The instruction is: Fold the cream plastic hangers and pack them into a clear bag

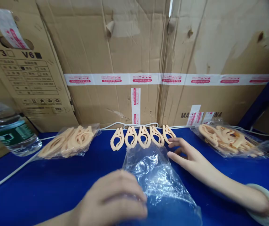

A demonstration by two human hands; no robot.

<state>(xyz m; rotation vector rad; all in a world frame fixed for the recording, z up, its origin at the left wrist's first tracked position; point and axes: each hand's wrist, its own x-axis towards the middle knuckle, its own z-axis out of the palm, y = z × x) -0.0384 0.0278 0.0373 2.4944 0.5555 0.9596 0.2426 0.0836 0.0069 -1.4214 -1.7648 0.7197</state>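
Note:
Several beige plastic clothes pegs [144, 138] lie side by side in a row on the blue table. A clear plastic bag [158, 175] is spread flat in front of them, its far edge close to the row. My right hand [188, 155] reaches in from the right, thumb and fingers apart, its fingertips at the rightmost peg [167, 133]; whether they touch it is hard to tell. Over the left side of the bag, my left hand [115, 197] is bent and blurred by motion. Its fingertips are hidden, so its grip cannot be made out.
Filled bags of pegs lie at the left [75, 141] and right [228, 139]. A water bottle [9, 131] stands at the far left, beside a white cable [12, 173]. Large cardboard boxes [115, 47] form a wall behind the blue table [54, 185].

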